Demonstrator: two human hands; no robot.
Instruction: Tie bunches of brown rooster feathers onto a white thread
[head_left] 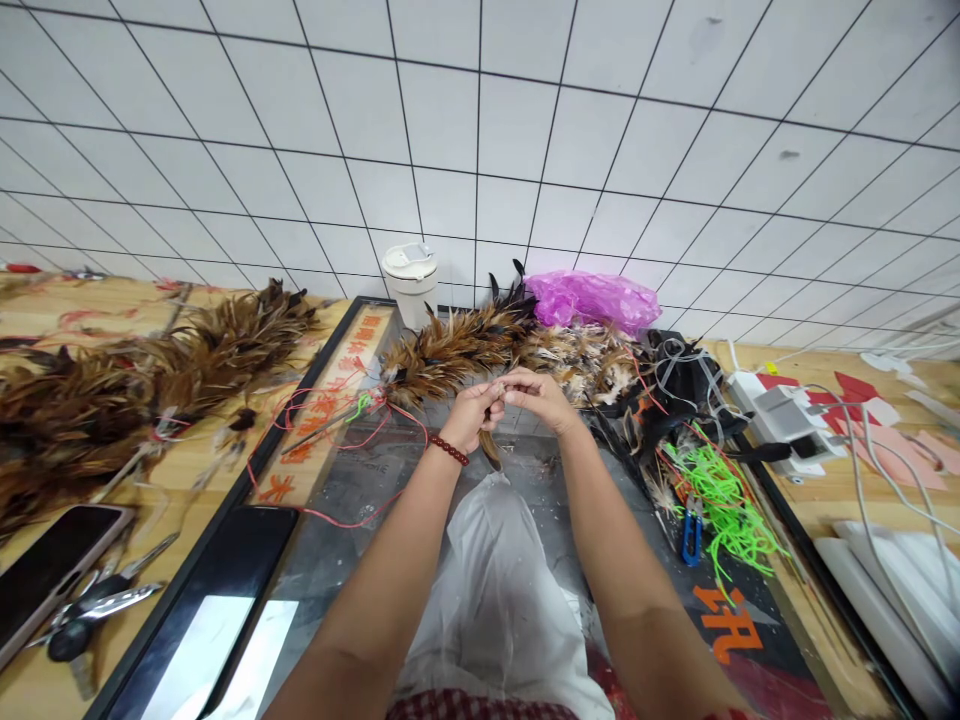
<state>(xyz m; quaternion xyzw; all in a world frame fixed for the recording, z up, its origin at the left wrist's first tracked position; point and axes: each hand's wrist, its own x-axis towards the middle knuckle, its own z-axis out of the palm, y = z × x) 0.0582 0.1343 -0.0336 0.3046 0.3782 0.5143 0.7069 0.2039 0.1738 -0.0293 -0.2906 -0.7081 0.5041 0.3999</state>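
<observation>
My left hand, with a beaded bracelet at the wrist, is closed around the base of a small brown feather that hangs below the fingers. My right hand meets it, its fingertips pinched together against the left ones; what lies between them is too small to make out. Just behind both hands lies a bundle of brown feathers, with red string looping out to the left. Pale fluffy feathers are behind my right hand.
A lidded cup and pink plastic bag stand by the tiled wall. Green strings, blue snips and a power strip lie right. Phones, keys and more feathers are left.
</observation>
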